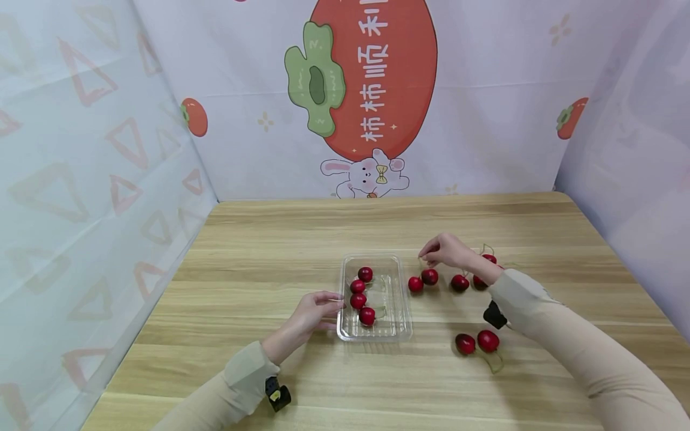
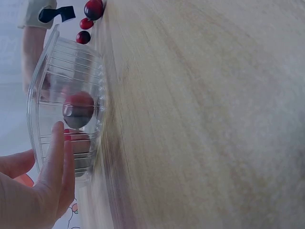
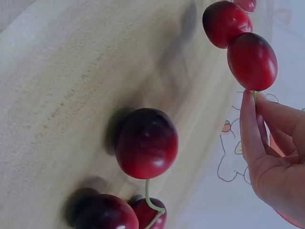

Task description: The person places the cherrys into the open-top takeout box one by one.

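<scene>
A clear plastic box on the table has several red cherries inside, lined up along its left part. At the box's left side is my left hand, its extended fingers against the outer wall and its thumb by the rim, as the left wrist view shows. To the right of the box, my right hand pinches the green stem of a dark red cherry between thumb and fingertips. Another cherry is close beside that one, nearer the box.
Behind my right wrist, more cherries lie on the wooden table. Nearer me, a cherry pair with joined stems lies under my right forearm's left side. A printed cloth stands along the table's back edge.
</scene>
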`<action>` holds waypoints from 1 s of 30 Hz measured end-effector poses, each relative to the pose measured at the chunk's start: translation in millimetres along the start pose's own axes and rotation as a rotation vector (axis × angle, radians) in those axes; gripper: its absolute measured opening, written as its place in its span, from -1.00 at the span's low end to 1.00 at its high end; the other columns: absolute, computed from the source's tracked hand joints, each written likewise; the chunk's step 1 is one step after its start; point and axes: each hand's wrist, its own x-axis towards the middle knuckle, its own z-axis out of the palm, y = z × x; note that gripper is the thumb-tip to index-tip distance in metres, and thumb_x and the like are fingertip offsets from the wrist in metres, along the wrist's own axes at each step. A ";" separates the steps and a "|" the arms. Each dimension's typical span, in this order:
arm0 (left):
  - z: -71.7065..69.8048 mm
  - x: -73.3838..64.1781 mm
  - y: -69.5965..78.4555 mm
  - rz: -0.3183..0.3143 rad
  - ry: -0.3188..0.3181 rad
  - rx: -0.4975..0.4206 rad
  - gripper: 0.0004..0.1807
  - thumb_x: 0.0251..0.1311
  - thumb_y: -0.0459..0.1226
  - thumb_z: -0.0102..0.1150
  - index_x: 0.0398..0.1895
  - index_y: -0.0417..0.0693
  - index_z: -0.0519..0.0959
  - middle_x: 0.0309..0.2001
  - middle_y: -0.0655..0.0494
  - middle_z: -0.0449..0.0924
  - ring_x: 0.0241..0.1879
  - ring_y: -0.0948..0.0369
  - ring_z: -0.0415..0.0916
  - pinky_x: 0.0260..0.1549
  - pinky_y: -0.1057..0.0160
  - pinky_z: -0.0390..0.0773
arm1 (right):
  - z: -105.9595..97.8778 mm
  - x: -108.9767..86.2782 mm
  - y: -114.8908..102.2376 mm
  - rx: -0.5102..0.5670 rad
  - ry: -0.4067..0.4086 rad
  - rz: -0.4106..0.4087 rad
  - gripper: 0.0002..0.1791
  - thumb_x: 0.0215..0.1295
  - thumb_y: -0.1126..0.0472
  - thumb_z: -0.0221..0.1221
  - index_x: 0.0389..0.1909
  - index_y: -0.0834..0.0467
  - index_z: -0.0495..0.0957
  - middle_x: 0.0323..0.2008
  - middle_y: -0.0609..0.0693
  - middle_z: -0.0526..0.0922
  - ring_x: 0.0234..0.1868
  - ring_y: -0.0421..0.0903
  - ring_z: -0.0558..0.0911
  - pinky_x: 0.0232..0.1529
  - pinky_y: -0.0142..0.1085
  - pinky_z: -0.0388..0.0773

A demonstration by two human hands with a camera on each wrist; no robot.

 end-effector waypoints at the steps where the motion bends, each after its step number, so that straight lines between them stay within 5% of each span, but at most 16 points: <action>1: 0.1 -0.2 0.1 -0.001 0.001 0.001 -0.64 0.10 -0.42 0.06 -0.03 -0.44 0.36 -0.14 -0.26 0.51 -0.21 -0.08 0.52 -0.35 0.12 0.64 | -1.1 -0.9 -0.8 0.002 0.004 -0.005 -0.84 0.13 0.50 0.04 -0.31 0.54 0.51 -0.37 0.32 0.60 -0.48 -0.08 0.60 -0.32 -0.16 0.64; 22: -0.3 -1.6 -1.6 0.012 -0.017 0.001 -0.63 0.12 -0.41 0.04 -0.01 -0.44 0.35 -0.10 -0.31 0.47 -0.22 -0.07 0.52 -0.38 0.14 0.65 | -17.5 -9.1 -21.4 0.037 0.088 -0.031 -0.79 0.15 0.47 0.02 -0.25 0.55 0.48 -0.34 0.37 0.58 -0.43 -0.04 0.61 -0.25 -0.13 0.62; 30: -0.2 -1.5 -1.2 0.013 -0.014 0.002 -0.64 0.12 -0.41 0.04 -0.01 -0.44 0.35 -0.09 -0.32 0.47 -0.20 -0.09 0.51 -0.37 0.13 0.65 | -15.4 -11.2 -32.7 0.021 0.103 -0.049 -0.79 0.16 0.42 0.06 -0.25 0.52 0.50 -0.35 0.33 0.60 -0.42 -0.03 0.63 -0.32 -0.30 0.64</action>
